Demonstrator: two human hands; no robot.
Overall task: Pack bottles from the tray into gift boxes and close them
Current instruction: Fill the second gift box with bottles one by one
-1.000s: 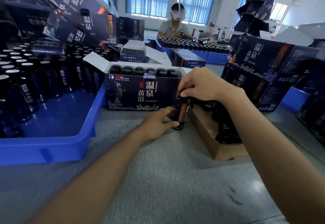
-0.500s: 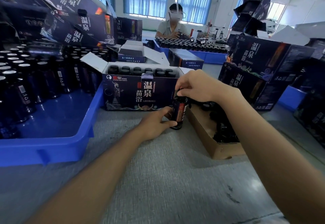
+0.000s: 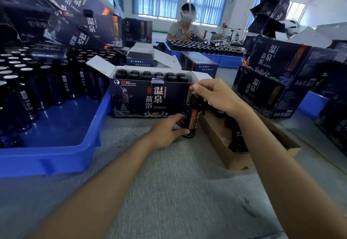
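Almost nothing has shifted since half a second ago: the bottle point(image 3: 191, 120) stands in the same spot on the grey table point(image 3: 169, 191), upright at the front right corner of the open gift box point(image 3: 146, 99). It is dark glass with a red-orange label whose print is too small to read. The left hand point(image 3: 165, 132) still grips its lower body, thumb and fingers curled round it. The right hand point(image 3: 217, 96) covers the cap, fingers bent down and pinching the top. The box front reads "温泉 苗浴" in large pale characters, with "PICC 中国人民保险" at its upper left. Black-capped bottles fill it in rows, flaps open. Left of the box sits a blue tray point(image 3: 56, 160) of similar bottles; right of it, a brown cardboard tray point(image 3: 234, 160), then stacked boxes point(image 3: 272, 81) bearing the same characters.
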